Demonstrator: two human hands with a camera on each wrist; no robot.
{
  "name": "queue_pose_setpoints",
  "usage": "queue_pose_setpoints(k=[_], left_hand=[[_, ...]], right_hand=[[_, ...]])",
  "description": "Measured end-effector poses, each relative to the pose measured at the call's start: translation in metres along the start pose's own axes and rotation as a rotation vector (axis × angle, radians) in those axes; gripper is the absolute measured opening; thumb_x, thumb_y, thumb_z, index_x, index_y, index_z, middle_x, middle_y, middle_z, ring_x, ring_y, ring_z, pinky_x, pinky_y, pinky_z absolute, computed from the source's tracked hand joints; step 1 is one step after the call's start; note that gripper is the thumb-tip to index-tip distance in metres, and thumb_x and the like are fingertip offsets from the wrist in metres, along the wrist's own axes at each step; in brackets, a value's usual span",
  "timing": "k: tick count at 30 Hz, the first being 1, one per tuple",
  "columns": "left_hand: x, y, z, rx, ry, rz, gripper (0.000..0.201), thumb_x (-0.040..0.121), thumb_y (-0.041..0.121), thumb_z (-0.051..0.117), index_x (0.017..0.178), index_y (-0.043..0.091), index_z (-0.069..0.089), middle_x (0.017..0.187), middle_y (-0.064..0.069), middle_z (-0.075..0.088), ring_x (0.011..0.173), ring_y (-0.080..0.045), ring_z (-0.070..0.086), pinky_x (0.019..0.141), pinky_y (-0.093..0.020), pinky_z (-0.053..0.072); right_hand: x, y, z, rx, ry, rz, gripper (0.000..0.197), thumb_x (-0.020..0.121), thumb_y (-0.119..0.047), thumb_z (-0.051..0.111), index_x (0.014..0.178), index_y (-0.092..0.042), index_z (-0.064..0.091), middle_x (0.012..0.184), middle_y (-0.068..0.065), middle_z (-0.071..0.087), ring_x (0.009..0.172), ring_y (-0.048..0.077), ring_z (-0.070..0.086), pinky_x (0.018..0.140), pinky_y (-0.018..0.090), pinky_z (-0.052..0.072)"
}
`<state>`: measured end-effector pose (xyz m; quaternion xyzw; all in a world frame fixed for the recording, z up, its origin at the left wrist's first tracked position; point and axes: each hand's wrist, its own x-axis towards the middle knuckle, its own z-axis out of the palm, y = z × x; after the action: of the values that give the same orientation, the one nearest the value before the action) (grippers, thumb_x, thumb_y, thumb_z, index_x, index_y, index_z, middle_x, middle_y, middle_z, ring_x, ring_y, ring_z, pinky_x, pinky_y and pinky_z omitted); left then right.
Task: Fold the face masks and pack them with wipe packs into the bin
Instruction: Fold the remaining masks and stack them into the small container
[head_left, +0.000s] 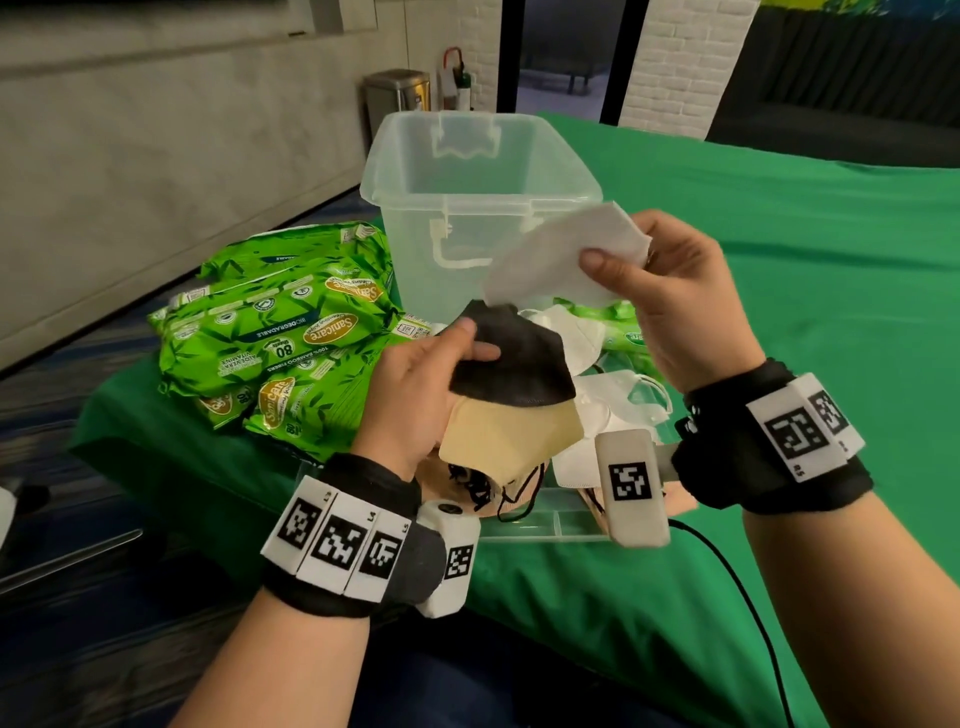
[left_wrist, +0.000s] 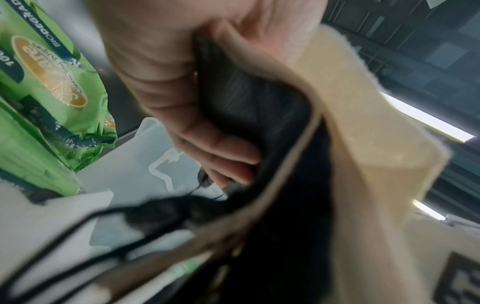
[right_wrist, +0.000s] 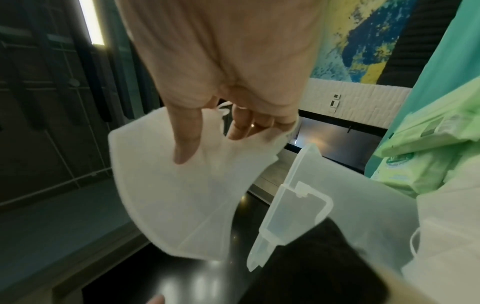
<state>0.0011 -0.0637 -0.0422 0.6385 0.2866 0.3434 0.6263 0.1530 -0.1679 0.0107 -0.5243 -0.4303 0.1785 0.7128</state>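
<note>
Left hand (head_left: 415, 384): a black mask (head_left: 514, 364) and a tan mask (head_left: 506, 434) are gripped together as a folded stack, thumb on top, fingers curled beneath. Right hand (head_left: 675, 306): a folded white mask (head_left: 561, 254) is pinched between thumb and fingers, held up just in front of the bin (head_left: 478, 208).

Below the hands, loose white masks (head_left: 613, 410) are seen lying on a clear lid (head_left: 545, 525), unfolded as far as can be judged. Wipe packs (head_left: 275, 332) are piled left of the bin, on the green cloth (head_left: 779, 260). Bin interior appears empty.

Step judged: folding and gathering, packing not yet begun. Next move likely calls for the white mask to be laid onto the stack, edges matched, or dropped into the bin.
</note>
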Motion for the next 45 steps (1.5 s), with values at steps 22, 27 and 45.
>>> queue_pose_setpoints(k=[22, 27, 45], left_hand=[[0.006, -0.002, -0.007, 0.210, 0.098, 0.220, 0.037, 0.087, 0.029, 0.063, 0.064, 0.001, 0.063, 0.060, -0.024, 0.056, 0.060, -0.018, 0.043, 0.058, -0.030, 0.036], [0.003, 0.000, -0.003, 0.224, 0.029, 0.274, 0.027, 0.079, 0.041, 0.060, 0.073, 0.017, 0.072, 0.069, -0.020, 0.065, 0.064, -0.017, 0.051, 0.059, -0.036, 0.046], [0.002, -0.005, -0.003, 0.253, -0.292, 0.283, 0.037, 0.057, 0.030, 0.071, 0.093, 0.037, 0.062, 0.090, 0.010, 0.069, 0.089, -0.009, 0.063, 0.087, -0.037, 0.051]], right_hand=[[-0.006, 0.000, -0.001, -0.602, -0.074, 0.141, 0.023, 0.084, -0.008, 0.062, 0.099, -0.025, 0.066, 0.103, -0.002, 0.062, 0.086, 0.006, 0.056, 0.074, 0.010, 0.043], [-0.011, 0.004, 0.026, -0.807, -0.347, 0.037, 0.030, 0.072, -0.026, 0.077, 0.101, -0.021, 0.069, 0.100, 0.002, 0.060, 0.094, 0.014, 0.056, 0.089, 0.028, 0.043], [0.003, -0.021, 0.004, -0.835, -0.518, -0.027, 0.022, 0.074, -0.008, 0.074, 0.087, -0.022, 0.064, 0.080, -0.014, 0.063, 0.076, 0.003, 0.058, 0.076, 0.011, 0.044]])
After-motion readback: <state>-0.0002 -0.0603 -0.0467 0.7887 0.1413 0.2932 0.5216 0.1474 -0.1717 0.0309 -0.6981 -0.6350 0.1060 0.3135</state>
